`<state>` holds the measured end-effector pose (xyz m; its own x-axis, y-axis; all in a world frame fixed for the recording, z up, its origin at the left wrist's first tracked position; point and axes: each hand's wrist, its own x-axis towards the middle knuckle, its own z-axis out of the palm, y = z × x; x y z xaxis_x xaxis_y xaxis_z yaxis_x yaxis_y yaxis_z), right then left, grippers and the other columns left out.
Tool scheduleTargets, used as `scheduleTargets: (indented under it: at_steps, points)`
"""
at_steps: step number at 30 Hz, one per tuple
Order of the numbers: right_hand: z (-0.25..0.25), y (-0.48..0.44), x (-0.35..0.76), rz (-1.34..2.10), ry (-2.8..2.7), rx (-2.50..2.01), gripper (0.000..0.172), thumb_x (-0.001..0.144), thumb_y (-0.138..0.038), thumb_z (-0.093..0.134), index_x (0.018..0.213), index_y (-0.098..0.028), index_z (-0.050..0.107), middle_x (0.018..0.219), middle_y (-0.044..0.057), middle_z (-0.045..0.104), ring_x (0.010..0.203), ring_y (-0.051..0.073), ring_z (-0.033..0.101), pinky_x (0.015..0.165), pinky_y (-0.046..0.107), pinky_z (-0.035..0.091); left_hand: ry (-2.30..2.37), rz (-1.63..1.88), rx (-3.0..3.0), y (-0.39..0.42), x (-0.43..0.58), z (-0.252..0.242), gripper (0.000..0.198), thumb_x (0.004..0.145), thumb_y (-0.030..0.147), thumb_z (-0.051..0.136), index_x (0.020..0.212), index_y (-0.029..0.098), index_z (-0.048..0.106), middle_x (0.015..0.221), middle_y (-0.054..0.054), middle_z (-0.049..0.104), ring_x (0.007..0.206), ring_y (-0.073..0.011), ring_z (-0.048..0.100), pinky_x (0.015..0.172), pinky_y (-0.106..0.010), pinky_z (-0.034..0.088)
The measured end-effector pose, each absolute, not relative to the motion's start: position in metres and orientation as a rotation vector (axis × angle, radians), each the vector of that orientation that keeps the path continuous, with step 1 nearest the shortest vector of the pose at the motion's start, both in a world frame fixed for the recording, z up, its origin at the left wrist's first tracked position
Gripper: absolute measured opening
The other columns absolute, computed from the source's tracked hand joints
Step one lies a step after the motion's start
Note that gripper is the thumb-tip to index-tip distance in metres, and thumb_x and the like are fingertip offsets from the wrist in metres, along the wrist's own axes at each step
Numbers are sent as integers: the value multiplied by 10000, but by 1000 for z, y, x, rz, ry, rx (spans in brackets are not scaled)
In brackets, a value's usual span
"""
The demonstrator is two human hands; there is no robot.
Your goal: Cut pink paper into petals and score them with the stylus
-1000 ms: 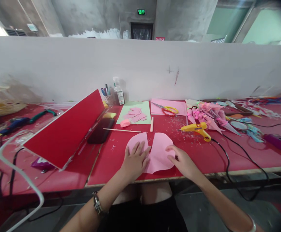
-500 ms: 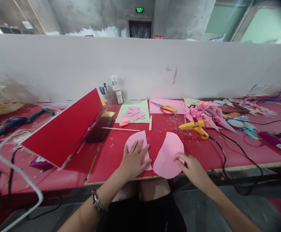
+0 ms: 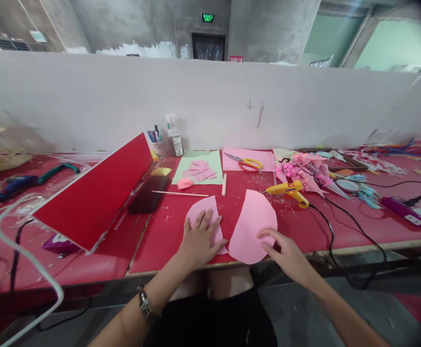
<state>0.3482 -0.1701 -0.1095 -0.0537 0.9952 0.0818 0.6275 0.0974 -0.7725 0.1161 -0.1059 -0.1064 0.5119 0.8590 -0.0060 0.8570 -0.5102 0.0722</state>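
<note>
My left hand point(image 3: 202, 239) lies flat with fingers spread on a pink paper piece point(image 3: 198, 206), pressing it to the red tabletop near the front edge. My right hand point(image 3: 280, 248) pinches the right edge of a larger rounded pink paper piece point(image 3: 251, 226) between thumb and fingers. This piece has an uneven left edge, and its lower tip comes close to the other piece. Beyond the papers lie a thin wooden stick point(image 3: 179, 193) and a short pale stick point(image 3: 224, 184). A yellow glue gun point(image 3: 289, 191) rests to the right.
Scissors point(image 3: 244, 161) lie on pink sheets at the back. Pink scraps point(image 3: 200, 169) rest on a green sheet point(image 3: 184, 164). A tilted red board point(image 3: 98, 193) stands left beside a black phone point(image 3: 148, 195). Pink cone-shaped pieces point(image 3: 306, 168) and a purple power strip point(image 3: 411, 212) sit right.
The right paper piece's upper part has shifted up slightly and looks wider and flatter, my right hand still pinching its edge. My left hand stays put on the other piece.
</note>
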Motion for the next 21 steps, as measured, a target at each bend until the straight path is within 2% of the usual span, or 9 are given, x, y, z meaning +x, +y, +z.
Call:
scheduleTargets:
  at_steps: [4, 8, 13, 18, 21]
  points:
    - [-98, -171, 348, 780, -1752, -1548, 147, 825, -263, 438, 877, -206, 564, 902, 27, 614, 834, 172, 575, 764, 270, 429, 1527, 60, 2679, -106, 115, -108, 587, 832, 547, 314, 1352, 280, 254, 1450, -75, 176, 1313, -294, 153, 978, -593, 174]
    - [-89, -170, 353, 649, -1753, -1554, 127, 826, -258, 448, 804, -202, 559, 820, 24, 604, 753, 164, 567, 703, 257, 425, 1517, 89, 2634, -106, 113, -107, 589, 831, 558, 307, 1349, 282, 261, 1453, -64, 164, 1321, -280, 129, 994, -592, 135]
    - [-78, -165, 357, 677, -1693, -1587, 149, 836, -291, 442, 876, -202, 555, 744, 7, 574, 518, 112, 514, 543, 234, 415, 1461, 115, 2554, -96, 103, -107, 598, 817, 552, 355, 1344, 282, 273, 1453, -61, 158, 1326, -275, 110, 1006, -592, 72]
    - [-68, -148, 343, 665, -1734, -1402, 169, 848, -287, 428, 939, -204, 543, 881, 28, 586, 552, 101, 531, 591, 233, 436, 1353, 212, 2442, -74, 84, -95, 660, 793, 547, 416, 1348, 218, 280, 1441, -108, 191, 1320, -301, 113, 1018, -571, 51]
    - [-66, -128, 329, 685, -1742, -1284, 185, 843, -264, 425, 989, -205, 523, 990, 46, 573, 553, 92, 539, 617, 243, 454, 1191, 345, 2383, -64, 81, -76, 685, 791, 536, 433, 1359, 204, 247, 1435, -94, 224, 1312, -260, 163, 1051, -463, 140]
